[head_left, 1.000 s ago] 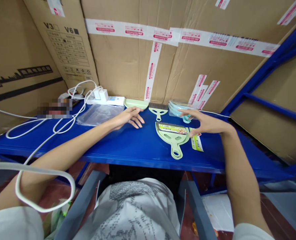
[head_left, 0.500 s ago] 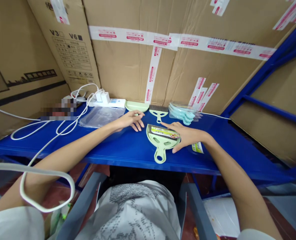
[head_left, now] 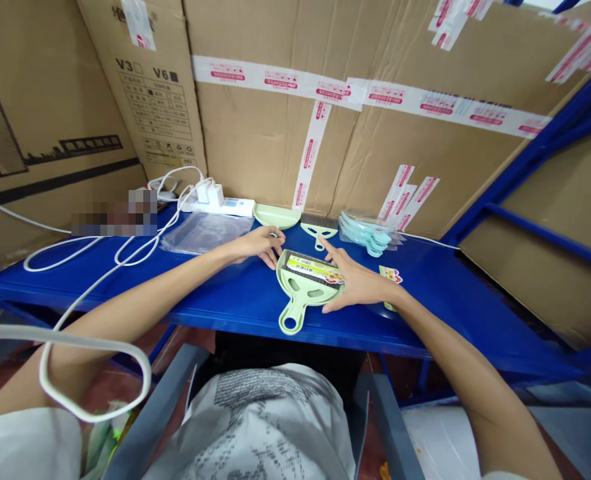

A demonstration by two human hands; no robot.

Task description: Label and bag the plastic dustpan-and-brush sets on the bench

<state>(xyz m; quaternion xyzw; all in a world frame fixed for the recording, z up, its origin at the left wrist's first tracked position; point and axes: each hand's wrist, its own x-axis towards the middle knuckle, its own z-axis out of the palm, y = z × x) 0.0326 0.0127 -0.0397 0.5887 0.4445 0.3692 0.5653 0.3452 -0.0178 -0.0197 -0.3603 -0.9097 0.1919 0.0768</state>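
A pale green dustpan with a small dark-bristled brush nested on it lies near the table's front edge, its handle angled toward me. A printed yellow-green label lies across the bristles. My right hand grips the dustpan's right side, thumb low and index finger stretched forward; the other fingers are partly hidden. Beside the upper left corner, my left hand is open with its fingers loosely bent, holding nothing. Farther back are another green dustpan and a green hand brush.
Clear plastic bags lie at the left, before a white power strip and looping cables. Packed light-blue pieces lie at the back right. Another label is by my right wrist. Cardboard walls enclose the blue table.
The dustpan with its nested brush has shifted left and turned slightly, its handle now pointing more to the left. My right hand moved left with it; the dustpan is closer to my left hand.
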